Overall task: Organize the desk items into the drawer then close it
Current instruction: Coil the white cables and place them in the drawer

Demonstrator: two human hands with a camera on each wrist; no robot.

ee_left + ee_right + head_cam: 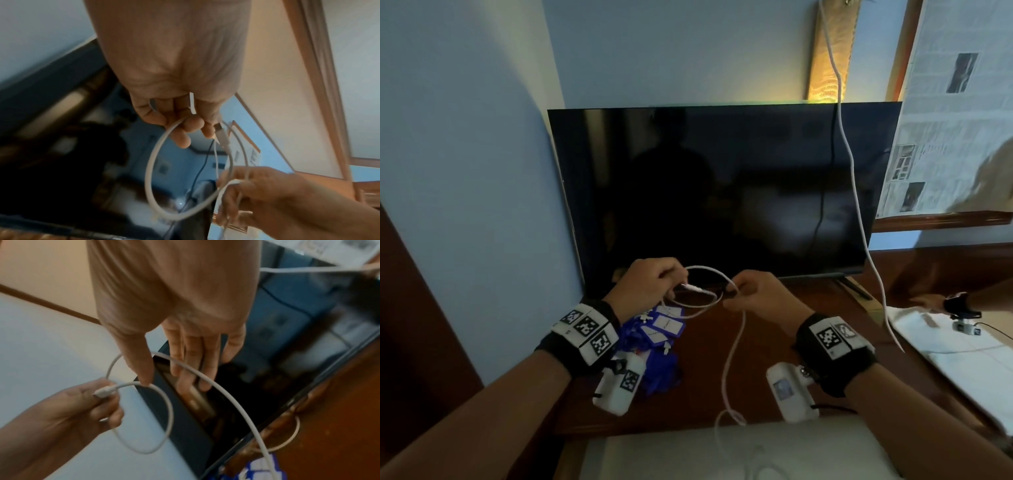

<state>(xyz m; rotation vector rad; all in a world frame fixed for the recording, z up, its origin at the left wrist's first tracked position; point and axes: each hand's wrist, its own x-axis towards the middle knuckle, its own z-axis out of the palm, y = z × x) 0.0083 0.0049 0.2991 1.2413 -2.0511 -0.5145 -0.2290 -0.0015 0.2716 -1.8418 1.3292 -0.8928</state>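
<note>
Above the bench's far left, the left hand (pixel 650 284) pinches the white cable (pixel 734 349) at its plug, while the right hand's (pixel 758 296) loosely curled fingers (pixel 144 368) guide a loop, likely coiling it for the drawer.

Both forearms reach forward side by side, each wrist wrapped in a black band carrying white tags with black square markers and a small white camera unit hanging beneath. The left hand (pixel 650 284) is raised, back up, its fingers (pixel 180 129) curled inward with thumb and forefinger pinched together. The right hand (pixel 756 294) sits just beside it at the same height, apart from it, knuckles upward. Its thumb (pixel 141 363) points down and its fingers (pixel 191 363) hang long and only loosely bent, close together.
</note>
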